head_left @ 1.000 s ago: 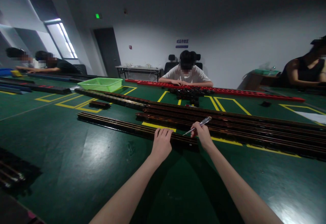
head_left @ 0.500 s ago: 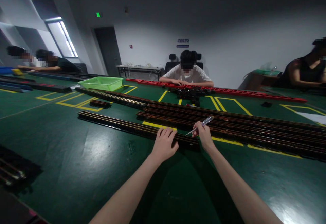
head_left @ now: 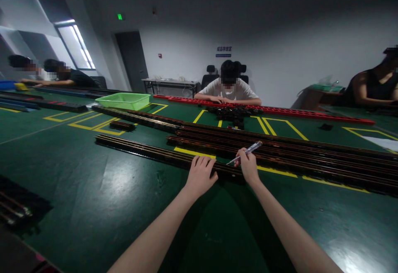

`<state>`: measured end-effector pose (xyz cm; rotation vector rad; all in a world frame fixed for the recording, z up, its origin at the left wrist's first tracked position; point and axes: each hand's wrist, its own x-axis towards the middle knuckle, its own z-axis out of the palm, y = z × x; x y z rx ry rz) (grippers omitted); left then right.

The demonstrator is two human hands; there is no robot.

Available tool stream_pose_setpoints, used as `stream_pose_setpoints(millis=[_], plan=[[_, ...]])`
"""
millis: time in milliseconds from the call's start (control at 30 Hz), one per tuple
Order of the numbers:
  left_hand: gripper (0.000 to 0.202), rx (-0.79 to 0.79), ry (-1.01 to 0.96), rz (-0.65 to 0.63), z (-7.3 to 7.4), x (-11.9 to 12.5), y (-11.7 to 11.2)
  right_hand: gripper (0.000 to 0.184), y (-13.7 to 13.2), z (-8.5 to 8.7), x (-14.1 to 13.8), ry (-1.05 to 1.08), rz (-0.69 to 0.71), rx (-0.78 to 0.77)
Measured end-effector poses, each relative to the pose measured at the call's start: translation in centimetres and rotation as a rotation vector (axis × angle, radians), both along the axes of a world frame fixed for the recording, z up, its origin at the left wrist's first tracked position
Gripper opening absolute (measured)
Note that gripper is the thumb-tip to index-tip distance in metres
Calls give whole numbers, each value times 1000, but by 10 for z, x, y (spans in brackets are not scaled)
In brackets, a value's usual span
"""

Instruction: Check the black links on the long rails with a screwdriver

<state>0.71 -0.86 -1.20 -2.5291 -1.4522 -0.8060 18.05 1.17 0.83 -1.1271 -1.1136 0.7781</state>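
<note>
Out over the middle of the green surface (head_left: 83,198), the left hand (head_left: 200,175) sits palm-down, fingers a little apart and draped over a long dark bar (head_left: 146,150), thumb poking out to the right. The right hand (head_left: 248,167) is pinching a screwdriver (head_left: 252,146) between thumb and fingers, kinda like a pen, handle tipped up to the right and tip slanting down-left at the bar. Can't tell if the tip actually touches it. Both forearms (head_left: 161,223) come up from the near side in a wide V.

Bar's straight and slim, glossy black with thin gold-ish ridges running lengthwise, one end off toward the left edge of the surface, the other right by the right hand. Just beyond it there's flat yellow tape (head_left: 194,153), then a bunch of similar bars (head_left: 295,150) with coppery streaks, stretching toward the right edge. Short stub (head_left: 122,125) of similar-looking stuff past the bar's left end. Nearer the far edge: a light green plastic basket (head_left: 127,105), a jumbled heap of black parts (head_left: 228,113), and a red slotted rail (head_left: 311,114).
</note>
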Motion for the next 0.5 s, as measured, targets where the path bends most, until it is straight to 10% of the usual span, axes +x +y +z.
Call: stream_pose_setpoints(millis=[500], plan=[[33,5,20,13,1,0,1,22,6,-7,4,7,22,-15]])
